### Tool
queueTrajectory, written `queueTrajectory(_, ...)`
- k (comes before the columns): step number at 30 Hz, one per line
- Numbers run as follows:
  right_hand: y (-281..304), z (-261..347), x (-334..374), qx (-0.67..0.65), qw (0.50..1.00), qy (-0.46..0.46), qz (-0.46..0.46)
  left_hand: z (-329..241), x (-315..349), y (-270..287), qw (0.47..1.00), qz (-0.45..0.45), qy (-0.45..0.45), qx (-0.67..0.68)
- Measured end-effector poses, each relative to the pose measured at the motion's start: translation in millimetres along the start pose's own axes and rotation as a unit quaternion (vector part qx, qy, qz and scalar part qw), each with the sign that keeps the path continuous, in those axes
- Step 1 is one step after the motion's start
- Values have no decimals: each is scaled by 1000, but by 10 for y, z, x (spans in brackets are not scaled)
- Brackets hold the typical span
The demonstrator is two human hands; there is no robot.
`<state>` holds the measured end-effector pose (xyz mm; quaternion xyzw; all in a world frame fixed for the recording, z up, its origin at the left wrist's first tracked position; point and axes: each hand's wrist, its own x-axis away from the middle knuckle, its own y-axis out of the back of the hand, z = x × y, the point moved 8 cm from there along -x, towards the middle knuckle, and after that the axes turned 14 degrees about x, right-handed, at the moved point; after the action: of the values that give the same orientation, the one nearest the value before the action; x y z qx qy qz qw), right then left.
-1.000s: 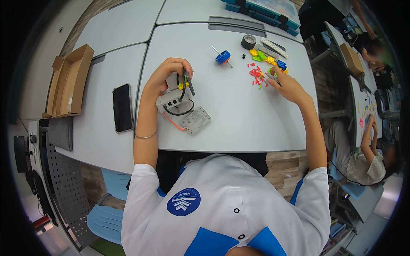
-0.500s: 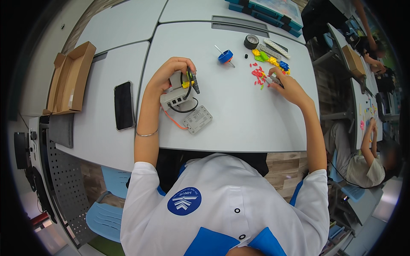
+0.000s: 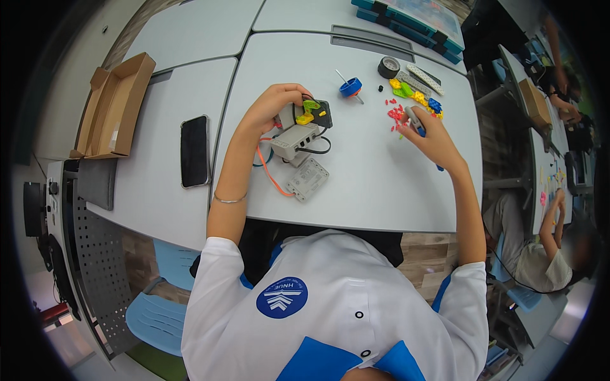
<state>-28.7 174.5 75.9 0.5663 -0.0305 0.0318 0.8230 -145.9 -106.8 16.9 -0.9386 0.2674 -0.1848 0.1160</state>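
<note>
Facing a white desk [image 3: 362,190], the person wears a white shirt [image 3: 330,279] with a blue collar and a round blue badge. Nearest on the desk lies a flat grey box [image 3: 309,180], an orange cable [image 3: 268,174] curving from it up toward the left hand [image 3: 273,109]. Just beyond the flat box, that hand grasps a grey assembly [image 3: 295,141] with black cable loops, yellow and green pieces and a black part at its far end. A dark phone [image 3: 195,151] lies well to the left. The right hand [image 3: 437,138] grips a grey-and-blue tool [image 3: 416,120] between thumb and fingers, beside scattered small red pieces [image 3: 395,113]; whether the tool touches them I cannot tell. Farther off, a blue wheel [image 3: 350,87] rests tilted on a rod, and yellow connectors [image 3: 419,98] lie near a blue one [image 3: 435,106], with a pale beam [image 3: 424,76] and a black tyre [image 3: 389,66] behind. An open cardboard box [image 3: 117,108] stands at far left; teal cases [image 3: 413,32] sit stacked at the back.
</note>
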Motion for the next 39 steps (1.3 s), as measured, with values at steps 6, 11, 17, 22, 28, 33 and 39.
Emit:
queueTrajectory(6,-176,762,-79,-131,983,119,-46,-32,49,-82,999,-20,-9,-26)
queueTrajectory(11,-242,1101,-164,-153,973,121,-126,-63,64,-79,995,-49,-70,-45)
queueTrajectory(17,-501,928,-355,-274,956,45,-89,-165,83,-85,973,-94,-192,-89)
queueTrajectory(22,-772,913,-339,-598,785,-74,143,-421,308,-172,907,-140,-382,-110)
queueTrajectory(28,-656,1000,-305,-655,736,-58,162,-633,668,-406,783,-115,-587,-167)
queueTrajectory(33,-516,1086,-191,-615,774,-30,149,-658,909,-550,698,-110,-665,-242)
queueTrajectory(39,-422,1090,-83,-564,824,1,57,-653,1038,-690,633,-102,-706,-300)
